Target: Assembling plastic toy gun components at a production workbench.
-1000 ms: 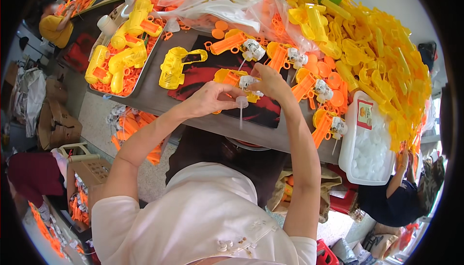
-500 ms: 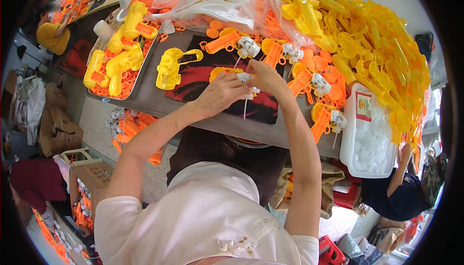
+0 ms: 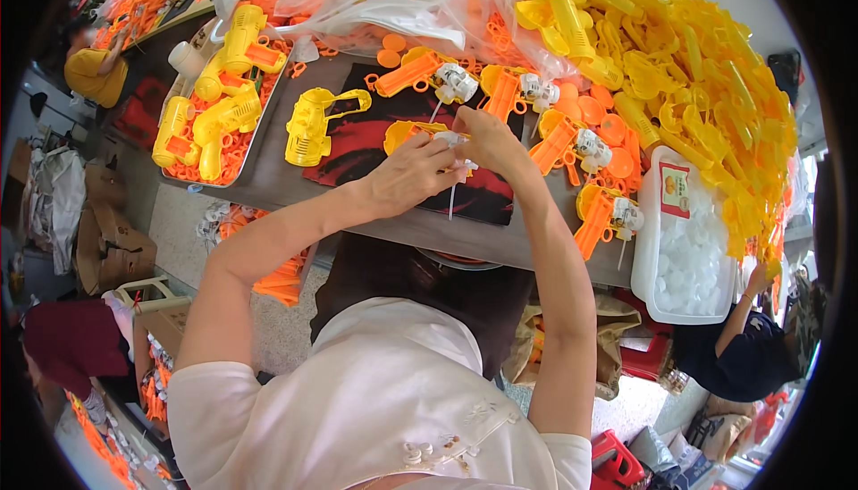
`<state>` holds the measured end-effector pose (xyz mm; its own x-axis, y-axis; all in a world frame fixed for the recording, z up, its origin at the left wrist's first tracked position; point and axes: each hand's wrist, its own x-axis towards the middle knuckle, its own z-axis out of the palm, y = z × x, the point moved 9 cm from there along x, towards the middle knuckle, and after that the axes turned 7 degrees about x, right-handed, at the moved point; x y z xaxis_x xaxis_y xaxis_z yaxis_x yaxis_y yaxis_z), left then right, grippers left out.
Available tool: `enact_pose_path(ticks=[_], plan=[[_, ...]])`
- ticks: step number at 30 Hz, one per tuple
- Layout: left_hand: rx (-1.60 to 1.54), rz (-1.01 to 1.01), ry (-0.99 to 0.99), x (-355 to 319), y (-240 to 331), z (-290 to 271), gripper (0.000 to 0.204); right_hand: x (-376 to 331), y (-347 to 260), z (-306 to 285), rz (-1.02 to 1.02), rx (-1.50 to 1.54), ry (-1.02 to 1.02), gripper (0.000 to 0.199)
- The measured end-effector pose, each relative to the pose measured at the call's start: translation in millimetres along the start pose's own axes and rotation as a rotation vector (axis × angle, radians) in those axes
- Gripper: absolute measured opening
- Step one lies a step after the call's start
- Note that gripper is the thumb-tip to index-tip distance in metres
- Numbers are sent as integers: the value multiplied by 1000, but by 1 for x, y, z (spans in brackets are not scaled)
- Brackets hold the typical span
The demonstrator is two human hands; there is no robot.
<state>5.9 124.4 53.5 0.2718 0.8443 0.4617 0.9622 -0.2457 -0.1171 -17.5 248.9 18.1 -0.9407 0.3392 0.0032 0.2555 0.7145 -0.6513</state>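
Observation:
Both hands meet over a dark mat with red streaks [image 3: 357, 146]. My left hand [image 3: 416, 173] is closed on a yellow plastic toy gun shell [image 3: 399, 135], which its fingers largely cover. From the right, my right hand [image 3: 487, 143] pinches at a small white mechanism [image 3: 452, 139] by the shell; the fingertips' exact grip is hidden. A thin white rod [image 3: 451, 201] sticks out below my left fingers. To the left lies another yellow shell half [image 3: 308, 137], its hollow side hidden. Beyond the hands rests an orange-and-yellow toy gun half with a white mechanism [image 3: 456, 84].
More such toy gun halves [image 3: 559, 146] line the right, beside orange discs [image 3: 610, 137]. A white tub [image 3: 645, 289] holds translucent parts; yellow shells [image 3: 697, 79] are heaped behind it. At left stands a tray [image 3: 259, 137] of assembled guns. Plastic bags [image 3: 384, 8] lie at the back.
My hands stay nearly in place over the mat, with only slight finger movement. The whole view shifts a little. At the far right, a co-worker's raised hand has moved slightly.

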Motion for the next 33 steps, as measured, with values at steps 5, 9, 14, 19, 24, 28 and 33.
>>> enact_pose_path(ticks=[5, 9, 14, 19, 24, 28, 33], plan=[[-71, 50, -42, 3, -4, 3, 29, -1, -2, -2, -21, 18, 7, 30], [-30, 98, -144, 12, 2, 4, 30, -3, -1, -2, -9, 39, 21, 25], [5, 152, -217, 16, -1, 12, 28, 0, 1, -1, -18, 45, 14, 22], [213, 156, -259, 16, 9, 23, 26, 1, 4, 0, 2, 53, 4, 20], [-44, -59, -32, -5, -7, 7, 30, -3, -3, -1, -7, 28, -9, 29], [-181, -181, 142, -23, -13, -3, 29, -2, 2, 3, 34, 0, -16, 36], [-158, -390, 239, -25, -27, -16, 24, -10, -3, -4, -17, -6, 29, 39]])
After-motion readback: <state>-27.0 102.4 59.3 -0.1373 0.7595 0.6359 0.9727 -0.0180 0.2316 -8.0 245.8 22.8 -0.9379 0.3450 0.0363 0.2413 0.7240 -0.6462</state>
